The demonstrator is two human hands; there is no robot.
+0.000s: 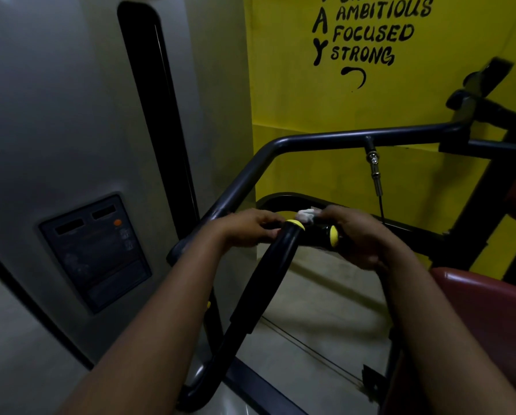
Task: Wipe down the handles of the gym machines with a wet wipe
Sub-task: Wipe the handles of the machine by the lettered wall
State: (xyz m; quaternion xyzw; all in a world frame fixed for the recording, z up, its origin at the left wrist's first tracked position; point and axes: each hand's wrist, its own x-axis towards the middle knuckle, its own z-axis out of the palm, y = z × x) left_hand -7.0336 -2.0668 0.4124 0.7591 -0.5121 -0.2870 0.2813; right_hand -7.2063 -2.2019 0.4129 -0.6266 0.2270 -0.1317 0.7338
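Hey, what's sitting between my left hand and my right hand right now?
In the head view, the yellow end cap of the long black handle sits between the left hand and right hand, with the white wet wipe just beyond it.

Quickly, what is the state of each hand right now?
Left hand: closed, gripping the top of the black handle.
Right hand: closed, pinching the wet wipe.

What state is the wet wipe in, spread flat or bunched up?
Bunched up: the wet wipe is a small white wad held by the right hand, no flat sheet showing.
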